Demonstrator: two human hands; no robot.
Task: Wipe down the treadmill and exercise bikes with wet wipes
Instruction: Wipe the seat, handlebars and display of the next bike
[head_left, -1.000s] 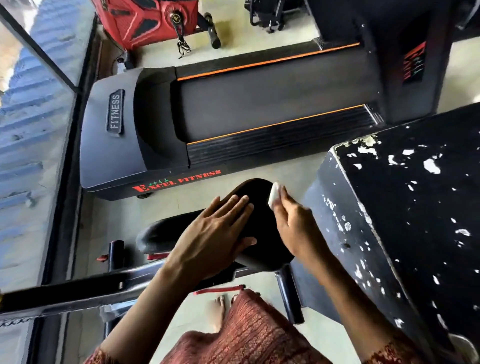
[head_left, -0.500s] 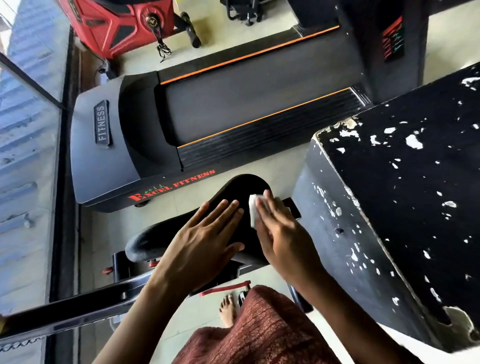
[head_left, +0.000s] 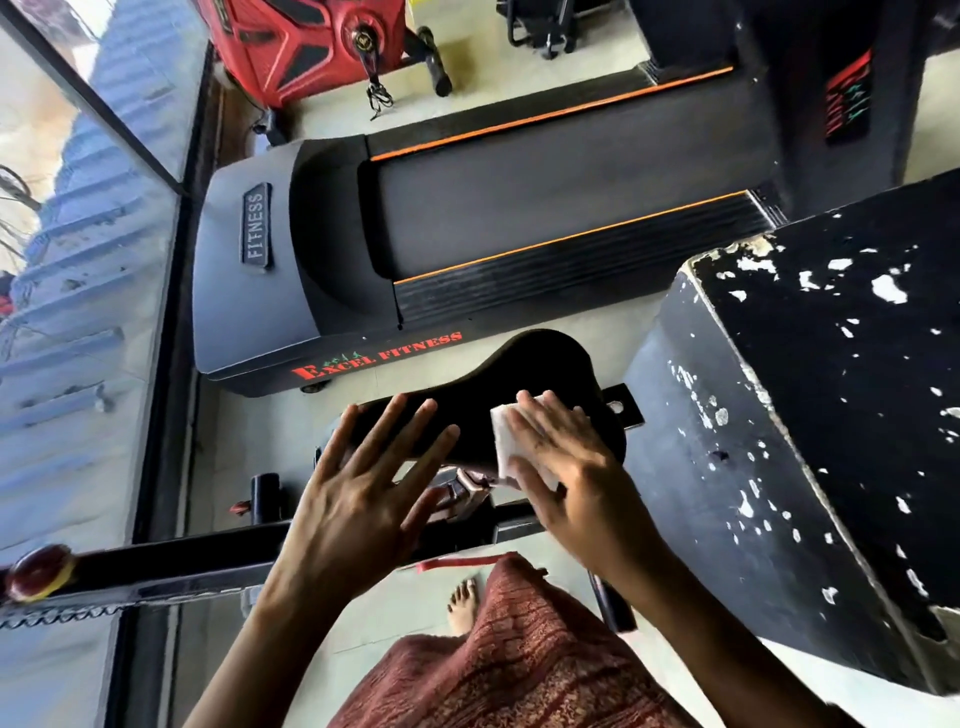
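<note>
On the black saddle (head_left: 535, 374) a white wipe (head_left: 506, 441) is pressed flat under the straight fingers of the right hand (head_left: 571, 478). The left hand (head_left: 358, 499) is held with fingers spread and straight over the saddle's narrow end, nothing being gripped; whether it touches cannot be told. Beyond the saddle the treadmill (head_left: 519, 218) is seen, and a chipped black box (head_left: 831, 415) stands just beside the saddle.

Pale floor (head_left: 389, 608), daylit glass wall (head_left: 78, 312)
</note>
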